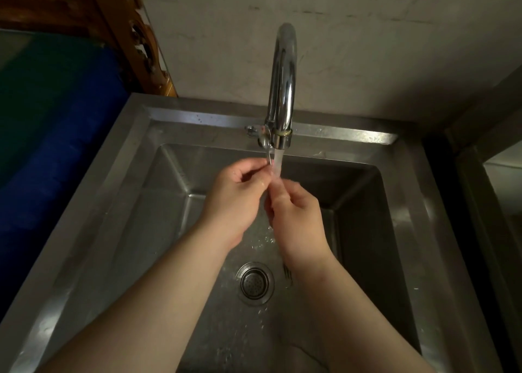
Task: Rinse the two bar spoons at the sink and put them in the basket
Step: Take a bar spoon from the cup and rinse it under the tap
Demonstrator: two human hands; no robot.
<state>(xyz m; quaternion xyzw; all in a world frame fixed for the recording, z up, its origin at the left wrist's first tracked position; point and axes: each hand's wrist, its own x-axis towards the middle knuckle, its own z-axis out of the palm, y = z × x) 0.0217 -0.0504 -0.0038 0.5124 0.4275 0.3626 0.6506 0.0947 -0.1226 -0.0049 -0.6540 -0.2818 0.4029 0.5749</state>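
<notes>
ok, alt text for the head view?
Two bare hands, left hand and right hand, hold thin metal bar spoons under water running from a chrome faucet. Below is a wet steel sink with a round drain.

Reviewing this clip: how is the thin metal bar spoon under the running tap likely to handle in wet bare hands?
Probably slippery: the bar spoon is a thin metal stem under the water stream, pinched by the wet left hand and right hand. Likely stiff, since it stays straight between them. Probably light: fingertips alone carry it. If dropped, it would land near the drain.
</notes>
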